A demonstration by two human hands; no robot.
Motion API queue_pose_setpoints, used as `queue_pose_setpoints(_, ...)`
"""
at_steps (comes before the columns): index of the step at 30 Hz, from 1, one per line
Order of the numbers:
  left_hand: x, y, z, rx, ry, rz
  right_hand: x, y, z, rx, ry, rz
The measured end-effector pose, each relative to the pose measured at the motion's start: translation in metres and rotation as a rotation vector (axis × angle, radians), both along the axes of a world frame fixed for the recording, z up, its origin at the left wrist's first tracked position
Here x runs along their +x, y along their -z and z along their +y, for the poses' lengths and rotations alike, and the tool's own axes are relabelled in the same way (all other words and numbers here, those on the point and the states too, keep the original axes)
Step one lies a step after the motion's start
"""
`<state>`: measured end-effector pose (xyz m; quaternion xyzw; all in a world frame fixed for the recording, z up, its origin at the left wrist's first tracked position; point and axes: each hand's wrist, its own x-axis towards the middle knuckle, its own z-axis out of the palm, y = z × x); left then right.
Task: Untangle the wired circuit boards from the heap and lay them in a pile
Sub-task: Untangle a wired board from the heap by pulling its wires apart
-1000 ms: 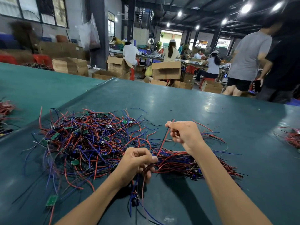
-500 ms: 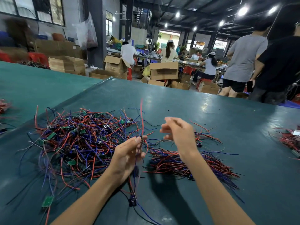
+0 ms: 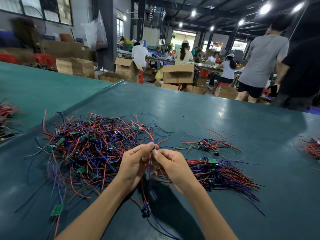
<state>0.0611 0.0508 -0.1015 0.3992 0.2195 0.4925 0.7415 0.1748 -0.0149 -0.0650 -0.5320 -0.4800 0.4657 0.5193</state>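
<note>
Heap (image 3: 90, 149) beside left hand (image 3: 134, 167) | pile (image 3: 218, 174) beside right hand (image 3: 173, 166) | both hands pinching wires (image 3: 151, 136) between them

The hall is dim overall. Round ceiling lamps (image 3: 265, 8), far beyond the hands and up to the right, burn out to white, and a daylit doorway (image 3: 183, 38) straight behind them is overexposed. That light lays pale glare on the green surface (image 3: 223, 111) beyond the right hand (image 3: 171, 163). A soft dark shadow (image 3: 166, 210) pools just under both forearms, nearer than the hands. The left hand (image 3: 135, 163), the right hand and the wires (image 3: 97, 146) beside them are sharp and evenly lit. Far left of the hands, the cartons (image 3: 76, 66) smear with blur. The wide lens bows the surface's far edge and tilts the pillars toward the frame's sides.
</note>
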Motion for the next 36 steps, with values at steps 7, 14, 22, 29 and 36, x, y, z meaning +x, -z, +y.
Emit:
queue_pose_setpoints(7, 0.003, -0.001, 0.016, -0.066, -0.282, -0.026, -0.002, 0.007, -0.013, -0.085, -0.165, -0.269)
queue_pose_setpoints(14, 0.005, -0.003, 0.015, -0.096, -0.303, -0.051, 0.030, 0.003, -0.041, -0.044, -0.255, -0.407)
queue_pose_setpoints(22, 0.000, -0.002, 0.015, -0.092, -0.218, -0.123, 0.049, -0.011, -0.028, 0.023, 0.041, -0.259)
queue_pose_setpoints(29, 0.000, -0.002, 0.012, -0.050, -0.196, -0.125, 0.070, -0.013, -0.004, 0.187, 0.507, 0.140)
queue_pose_setpoints(36, 0.001, 0.002, 0.012, -0.041, -0.151, -0.128, 0.037, 0.035, -0.010, 0.582, 0.903, -0.446)
